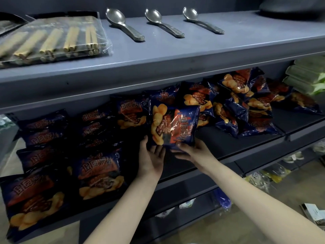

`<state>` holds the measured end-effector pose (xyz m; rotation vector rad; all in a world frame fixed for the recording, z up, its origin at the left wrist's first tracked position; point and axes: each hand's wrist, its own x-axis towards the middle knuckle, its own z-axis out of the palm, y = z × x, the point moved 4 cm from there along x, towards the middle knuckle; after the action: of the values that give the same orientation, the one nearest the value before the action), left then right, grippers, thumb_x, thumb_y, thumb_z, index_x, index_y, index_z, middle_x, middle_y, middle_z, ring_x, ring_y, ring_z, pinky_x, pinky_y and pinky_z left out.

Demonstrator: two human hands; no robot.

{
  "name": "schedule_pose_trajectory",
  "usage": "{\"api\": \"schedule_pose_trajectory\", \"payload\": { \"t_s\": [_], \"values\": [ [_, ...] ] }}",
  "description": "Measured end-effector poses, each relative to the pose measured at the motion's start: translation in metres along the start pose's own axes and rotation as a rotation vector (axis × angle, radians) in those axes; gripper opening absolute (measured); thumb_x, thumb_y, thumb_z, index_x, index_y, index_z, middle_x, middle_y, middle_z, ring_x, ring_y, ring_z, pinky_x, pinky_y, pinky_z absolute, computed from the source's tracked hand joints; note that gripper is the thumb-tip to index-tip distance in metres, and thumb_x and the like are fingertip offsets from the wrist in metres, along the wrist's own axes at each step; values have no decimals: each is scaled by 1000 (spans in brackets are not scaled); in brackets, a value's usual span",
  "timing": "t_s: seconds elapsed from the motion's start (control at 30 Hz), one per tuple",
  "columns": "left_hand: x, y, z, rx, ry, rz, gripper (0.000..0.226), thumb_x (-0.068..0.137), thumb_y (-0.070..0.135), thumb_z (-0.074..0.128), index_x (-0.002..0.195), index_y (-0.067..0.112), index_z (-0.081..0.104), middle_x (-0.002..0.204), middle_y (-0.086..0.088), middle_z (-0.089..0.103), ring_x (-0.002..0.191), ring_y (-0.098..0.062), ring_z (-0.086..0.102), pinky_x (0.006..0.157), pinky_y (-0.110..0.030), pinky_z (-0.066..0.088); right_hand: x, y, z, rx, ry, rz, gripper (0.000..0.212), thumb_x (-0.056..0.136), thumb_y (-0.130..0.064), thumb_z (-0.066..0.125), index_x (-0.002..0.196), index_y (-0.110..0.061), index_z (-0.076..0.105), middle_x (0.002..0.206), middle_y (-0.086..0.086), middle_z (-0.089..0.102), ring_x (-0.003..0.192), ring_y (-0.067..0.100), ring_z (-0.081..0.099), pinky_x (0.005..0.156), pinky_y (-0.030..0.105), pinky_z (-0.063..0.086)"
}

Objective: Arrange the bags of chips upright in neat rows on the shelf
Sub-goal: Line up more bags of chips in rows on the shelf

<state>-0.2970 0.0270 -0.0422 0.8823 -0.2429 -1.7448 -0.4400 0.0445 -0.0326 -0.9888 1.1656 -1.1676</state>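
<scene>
Ok so starting far left: up on the top shelf point(175, 53) there's a clear pack of chopsticks point(52, 39) lying flat. To its right are three metal spoons point(163, 22) spaced out in a line, bowls toward the back.

Below that, the left part of the middle shelf point(228, 147) is filled with rows of bags point(52, 155). They're dark blue with orange print and stand one behind the other with the fronts facing out.

Just right of those rows is the left hand point(151, 157). Its thumb is up against the lower left edge of the chip bag point(174, 125), and the fingers are fairly straight and spread along the bottom edge. So it's propping the bag rather than wrapping around it.

The chip bag itself sits about mid-shelf, standing on end and leaning a little, with its print running sideways. Can't tell if its bottom actually touches the shelf or is just off it.

The right hand point(191, 152) has the bag's lower right corner, thumb pressed on the front and fingers tucked underneath, so that one's pinching it.

Right of the hands there's a bare dark stretch of shelf. Then comes a loose pile point(246, 106) of the same bags toward the back, tumbled over each other at all angles, none standing properly. At the far right edge some green packs point(306, 74) are stacked flat. The stuff on the lower shelves is too blurry to make out.
</scene>
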Motion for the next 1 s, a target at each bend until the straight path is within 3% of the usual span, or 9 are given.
{"api": "schedule_pose_trajectory", "payload": {
  "t_s": [0.1, 0.27, 0.37, 0.43, 0.53, 0.63, 0.77, 0.87, 1.0],
  "values": [
    [3, 19, -2, 149, 45, 215, 47, 94, 32, 51, 137, 21, 37, 134, -2, 47, 123, -20, 47, 96, -28, 38, 8, -27, -17, -88, -10, -49, 27, 88, -7, 60, 115, -7, 56, 102, 10, 70, 93, 22, 70, 78, 35, 58],
    [-18, 48, 28, 948, -70, 965, 80, 80, 48, 63, 143, 21, 22, 147, -4, 30, 134, -10, 30, 110, -20, 26, 21, -53, -41, -567, -200, -14, 35, 83, -10, 69, 116, -12, 59, 112, 9, 67, 97, 20, 67, 82, 36, 57],
    [-15, 40, 33, 1352, -51, 1102, 84, 79, 61, 54, 142, 9, 31, 143, -8, 39, 133, -18, 32, 113, -36, 25, 23, -55, -41, -656, -249, -32, 37, 81, -11, 72, 116, -8, 62, 110, 11, 68, 101, 23, 66, 89, 35, 54],
    [-8, 35, 25, 1435, -29, 1032, 79, 80, 61, 52, 138, 10, 39, 137, -7, 48, 128, -21, 39, 109, -40, 30, 24, -57, -37, -675, -213, -101, 43, 79, -13, 74, 119, -15, 61, 114, 0, 67, 104, 11, 64, 89, 26, 52],
    [3, 33, 7, 1264, -66, 775, 63, 81, 45, 66, 133, 16, 44, 124, 3, 56, 113, -9, 51, 91, -19, 40, 28, -52, -34, -444, -101, -87, 49, 80, -5, 71, 123, -22, 53, 113, 0, 63, 93, 4, 65, 73, 21, 55],
    [11, 30, -1, 1190, -124, 625, 43, 82, 37, 68, 119, 23, 51, 107, 9, 61, 103, -10, 58, 78, -8, 39, 34, -45, -33, -179, -8, -64, 56, 83, -4, 67, 132, -22, 47, 105, 2, 62, 99, 12, 63, 81, 29, 54],
    [13, 30, 1, 1030, -127, 525, 37, 87, 29, 64, 120, 20, 50, 110, 5, 60, 105, -12, 57, 88, -22, 42, 39, -45, -26, -16, 10, -30, 53, 87, -2, 60, 131, -25, 43, 94, -6, 67, 88, 2, 66, 70, 21, 52],
    [16, 38, 5, 947, -101, 535, 41, 89, 30, 61, 126, 18, 50, 115, 3, 60, 104, -9, 56, 90, -23, 43, 38, -36, -20, -120, -125, 21, 53, 84, -7, 63, 131, -24, 45, 113, 0, 67, 103, 12, 64, 81, 29, 53],
    [22, 35, 2, 973, -115, 486, 35, 88, 32, 62, 120, 23, 51, 111, 5, 60, 105, -12, 57, 92, -30, 45, 35, -21, -16, -202, -174, 4, 36, 85, -3, 62, 115, -24, 58, 112, 0, 69, 107, 14, 64, 85, 28, 54]
  ]
}}
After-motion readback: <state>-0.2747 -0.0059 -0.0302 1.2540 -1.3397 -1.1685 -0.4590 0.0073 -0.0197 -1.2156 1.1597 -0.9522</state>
